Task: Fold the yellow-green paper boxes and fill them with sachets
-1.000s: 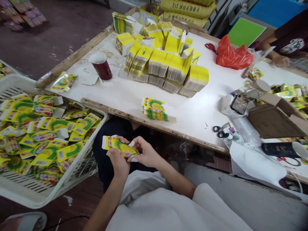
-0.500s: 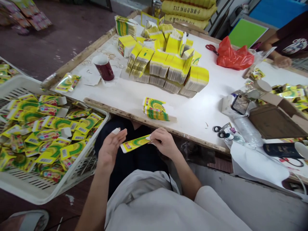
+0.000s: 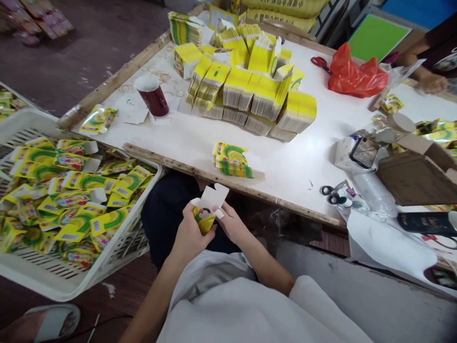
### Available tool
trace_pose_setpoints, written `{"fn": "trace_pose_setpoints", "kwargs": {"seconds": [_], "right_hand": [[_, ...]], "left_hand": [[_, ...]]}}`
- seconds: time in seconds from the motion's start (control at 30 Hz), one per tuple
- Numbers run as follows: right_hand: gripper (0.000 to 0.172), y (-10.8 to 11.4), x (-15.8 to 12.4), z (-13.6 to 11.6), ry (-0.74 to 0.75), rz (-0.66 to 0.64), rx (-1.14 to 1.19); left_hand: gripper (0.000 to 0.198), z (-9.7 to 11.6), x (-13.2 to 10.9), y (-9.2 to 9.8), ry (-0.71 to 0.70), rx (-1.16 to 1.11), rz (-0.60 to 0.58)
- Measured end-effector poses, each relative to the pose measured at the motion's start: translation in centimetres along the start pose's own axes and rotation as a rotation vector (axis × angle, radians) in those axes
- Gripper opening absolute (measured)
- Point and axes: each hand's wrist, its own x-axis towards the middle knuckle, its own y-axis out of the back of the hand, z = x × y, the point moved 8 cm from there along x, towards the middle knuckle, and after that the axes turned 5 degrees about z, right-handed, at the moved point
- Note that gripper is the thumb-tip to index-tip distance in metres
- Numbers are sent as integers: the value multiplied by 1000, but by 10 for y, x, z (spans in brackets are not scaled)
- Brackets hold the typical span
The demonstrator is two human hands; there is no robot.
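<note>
Over my lap, between both hands, is a small yellow-green carton (image 3: 204, 224), opened out, its white end flaps (image 3: 215, 194) standing up. My left hand (image 3: 191, 231) wraps round the carton from the left. The fingers of my right hand (image 3: 230, 220) are closed at its right edge, by the flaps. White wraps cover some of my fingertips. Just beyond the table edge lies a small stack of flat cartons (image 3: 233, 159). To my left, a white plastic basket (image 3: 80, 286) holds many yellow-green cartons (image 3: 82, 186).
Bundles of flat yellow cartons (image 3: 246, 90) fill the table's middle. A maroon cup (image 3: 153, 97) stands left of them. Toward the right are a red plastic bag (image 3: 357, 74), red scissors (image 3: 320, 63), a phone (image 3: 364, 152) and a cardboard box (image 3: 417, 178). Another person's hand (image 3: 432, 82) rests at far right.
The carton was flat in my right hand, with my left hand open beside it. Now it is opened out, flaps up, and both hands hold it.
</note>
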Motion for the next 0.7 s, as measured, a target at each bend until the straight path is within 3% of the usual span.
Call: {"fn": "trace_pose_setpoints", "kwargs": {"seconds": [0.07, 0.13, 0.27, 0.37, 0.47, 0.53, 0.6, 0.7], "right_hand": [[45, -9, 0, 11, -153, -66, 96], [43, -13, -2, 12, -178, -108, 84], [50, -12, -8, 0, -42, -157, 42], [61, -15, -15, -11, 116, -222, -135], [56, -14, -18, -26, 325, -181, -387], [50, -6, -16, -37, 437, -48, -461], [51, 3, -14, -45, 517, 64, -486], [49, 3, -11, -47, 576, -22, -593]], "left_hand": [[60, 9, -1, -6, -89, 23, -25], [55, 16, -3, -10, -139, 9, -67], [57, 13, -3, -11, -73, -71, -136], [72, 9, -2, -15, -37, -149, -186], [87, 10, 2, -9, -97, -133, -64], [84, 13, 3, 1, -157, -8, 86], [74, 14, 2, 8, -191, 97, 157], [55, 11, 3, 19, -187, 126, 183]]}}
